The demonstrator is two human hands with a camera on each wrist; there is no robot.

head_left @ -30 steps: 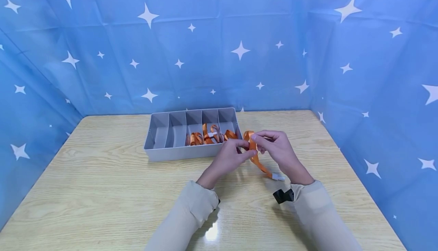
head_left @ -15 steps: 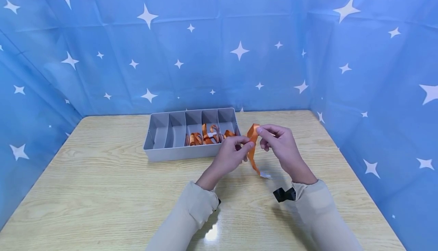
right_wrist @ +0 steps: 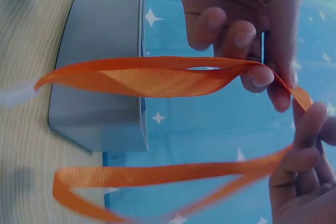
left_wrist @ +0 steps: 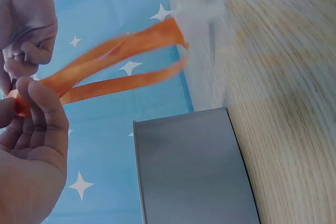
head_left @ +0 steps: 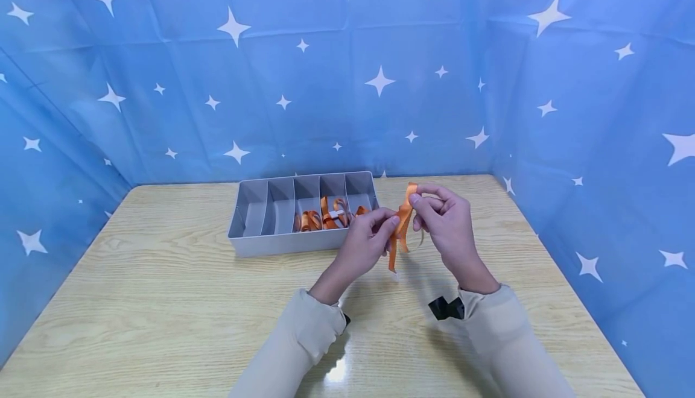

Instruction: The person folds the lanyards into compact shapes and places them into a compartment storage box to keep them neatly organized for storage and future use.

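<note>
An orange ribbon lanyard (head_left: 404, 217) hangs in the air between both hands, just right of the divided box. My left hand (head_left: 362, 242) pinches it between thumb and fingers. Higher and to the right, my right hand (head_left: 447, 224) pinches the folded top of the ribbon. In the right wrist view, one long loop (right_wrist: 157, 80) of the lanyard dangles from the left hand and ends in a blurred white tip (right_wrist: 18, 95). A second loop (right_wrist: 152, 174) hangs beside the right hand. The left wrist view shows the ribbon (left_wrist: 123, 51) gathered at the left fingertips.
A grey box (head_left: 288, 243) with several compartments stands at the back of the wooden table (head_left: 179, 307). Orange lanyards (head_left: 332, 214) lie coiled in its middle and right compartments. A blue curtain (head_left: 326, 108) with white stars hangs behind and to the right.
My right hand has risen and moved slightly right, drawing the ribbon upward. The lanyard's white end has swung left and now hangs below the left hand, with a second loop hanging too.
</note>
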